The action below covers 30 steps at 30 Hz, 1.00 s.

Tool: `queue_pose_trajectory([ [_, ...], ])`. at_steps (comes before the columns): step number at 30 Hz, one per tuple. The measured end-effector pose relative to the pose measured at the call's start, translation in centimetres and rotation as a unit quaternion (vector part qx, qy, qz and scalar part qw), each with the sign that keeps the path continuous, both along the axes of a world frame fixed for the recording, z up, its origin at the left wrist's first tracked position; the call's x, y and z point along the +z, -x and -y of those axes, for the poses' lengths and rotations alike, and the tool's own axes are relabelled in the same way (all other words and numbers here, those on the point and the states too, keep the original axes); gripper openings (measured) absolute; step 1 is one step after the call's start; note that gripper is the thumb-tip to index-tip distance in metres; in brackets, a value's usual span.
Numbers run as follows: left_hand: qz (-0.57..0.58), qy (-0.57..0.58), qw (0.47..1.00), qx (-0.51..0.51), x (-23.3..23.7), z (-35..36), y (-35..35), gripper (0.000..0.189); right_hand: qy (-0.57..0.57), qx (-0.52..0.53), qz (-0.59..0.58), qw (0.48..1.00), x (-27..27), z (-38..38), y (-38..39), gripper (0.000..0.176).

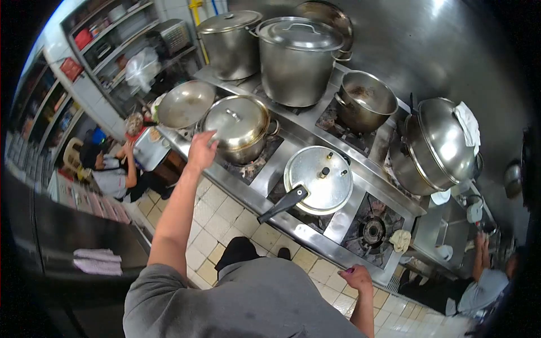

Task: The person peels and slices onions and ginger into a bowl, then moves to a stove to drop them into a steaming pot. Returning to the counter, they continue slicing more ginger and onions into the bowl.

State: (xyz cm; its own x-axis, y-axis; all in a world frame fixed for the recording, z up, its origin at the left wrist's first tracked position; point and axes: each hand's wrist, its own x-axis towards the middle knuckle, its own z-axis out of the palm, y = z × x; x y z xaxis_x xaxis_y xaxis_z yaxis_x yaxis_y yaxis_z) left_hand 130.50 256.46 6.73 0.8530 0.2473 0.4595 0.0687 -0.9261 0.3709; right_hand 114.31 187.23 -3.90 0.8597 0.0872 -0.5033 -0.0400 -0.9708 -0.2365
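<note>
My left hand (203, 150) reaches over the stove's front edge, beside a lidded steel pot (236, 125). Its fingers are apart and nothing shows in them. My right hand (357, 277) hangs low in front of the stove, fingers curled round something small and purple (350, 270) that I cannot make out. Between my hands, a pressure cooker (322, 179) with a closed lid sits on a burner, its black handle (284, 204) pointing toward me. A bare burner (372, 229) lies to its right, with a crumpled cloth (400, 240) at the side.
Two tall lidded stockpots (297, 65) (230, 48), an open pot (366, 101) and a large domed steamer (445, 143) stand at the back. A wide pan (186, 105) is at left. One person (115, 177) sits far left; another (483, 287) is by the sink at right.
</note>
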Motion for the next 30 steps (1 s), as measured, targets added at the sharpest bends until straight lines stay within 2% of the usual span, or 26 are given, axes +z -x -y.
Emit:
queue_pose_trajectory([
  [1,0.001,0.001,1.000,-0.016,1.2,-0.5,-2.8,0.037,-0.043,-0.063,-0.003,0.997,1.7,-1.6,0.1,0.048],
  [2,-0.022,-0.041,0.997,-0.066,2.4,-1.1,-5.4,0.037,-0.043,-0.078,0.000,0.996,3.2,-3.0,0.1,0.048],
  [4,-0.047,-0.087,0.985,-0.142,2.7,-3.2,-9.9,0.039,-0.177,-0.243,-0.031,0.953,5.1,-6.3,1.0,0.043],
  [6,-0.124,-0.207,0.948,-0.207,2.0,-4.7,-13.8,0.037,-0.184,-0.292,-0.011,0.939,6.7,-9.7,2.1,0.037],
  [7,-0.167,-0.205,0.938,-0.226,2.6,-4.9,-14.7,0.030,-0.263,-0.384,0.026,0.885,7.3,-11.5,2.9,0.035],
  [8,-0.162,-0.198,0.938,-0.235,3.2,-5.1,-15.4,0.030,-0.340,-0.464,0.061,0.816,7.7,-13.0,3.8,0.033],
  [9,-0.183,-0.217,0.926,-0.251,3.8,-5.4,-16.0,0.026,-0.366,-0.498,0.087,0.781,7.8,-14.6,4.7,0.030],
  [11,-0.215,-0.241,0.906,-0.275,4.6,-6.3,-16.4,0.023,-0.374,-0.524,0.116,0.756,9.2,-17.7,6.1,0.031],
  [14,-0.199,-0.251,0.900,-0.295,6.9,-8.0,-17.8,0.016,-0.421,-0.578,0.188,0.673,9.2,-20.7,8.3,0.031],
  [16,-0.189,-0.284,0.898,-0.277,9.0,-9.5,-17.7,0.018,-0.434,-0.590,0.232,0.640,11.6,-23.8,8.4,0.029],
  [17,-0.152,-0.212,0.926,-0.272,10.7,-10.9,-17.0,0.025,-0.431,-0.593,0.230,0.640,12.5,-25.3,8.0,0.029],
  [19,-0.111,-0.171,0.939,-0.277,11.3,-15.5,-18.0,0.026,-0.441,-0.554,0.289,0.644,14.2,-28.2,6.1,0.028],
  [20,-0.070,-0.129,0.949,-0.278,11.5,-17.5,-18.1,0.027,-0.434,-0.530,0.290,0.668,15.4,-29.9,4.6,0.026],
  [21,-0.073,-0.128,0.950,-0.276,12.3,-18.8,-17.4,0.027,-0.428,-0.505,0.290,0.691,16.4,-31.9,2.5,0.025],
  [23,-0.099,-0.037,0.966,-0.237,14.9,-21.2,-15.3,0.026,-0.412,-0.399,0.303,0.762,17.7,-35.9,-2.4,0.023],
  [25,-0.105,-0.052,0.970,-0.214,16.4,-22.7,-13.0,0.024,-0.462,-0.308,0.248,0.794,20.0,-42.1,-8.0,0.033],
  [26,-0.107,-0.067,0.973,-0.191,16.7,-23.3,-12.0,0.022,-0.378,-0.156,0.315,0.857,18.5,-44.0,-11.5,0.034],
  [27,-0.106,-0.069,0.973,-0.192,16.3,-24.2,-11.5,0.022,-0.346,-0.079,0.328,0.875,19.7,-47.7,-14.6,0.038],
  [28,-0.114,-0.064,0.975,-0.182,15.6,-25.4,-11.0,0.022,-0.350,-0.014,0.315,0.882,19.3,-50.4,-17.9,0.040],
  [30,-0.120,-0.062,0.976,-0.171,14.9,-26.6,-9.5,0.022,-0.227,0.061,0.231,0.944,16.7,-55.7,-24.1,0.051],
])
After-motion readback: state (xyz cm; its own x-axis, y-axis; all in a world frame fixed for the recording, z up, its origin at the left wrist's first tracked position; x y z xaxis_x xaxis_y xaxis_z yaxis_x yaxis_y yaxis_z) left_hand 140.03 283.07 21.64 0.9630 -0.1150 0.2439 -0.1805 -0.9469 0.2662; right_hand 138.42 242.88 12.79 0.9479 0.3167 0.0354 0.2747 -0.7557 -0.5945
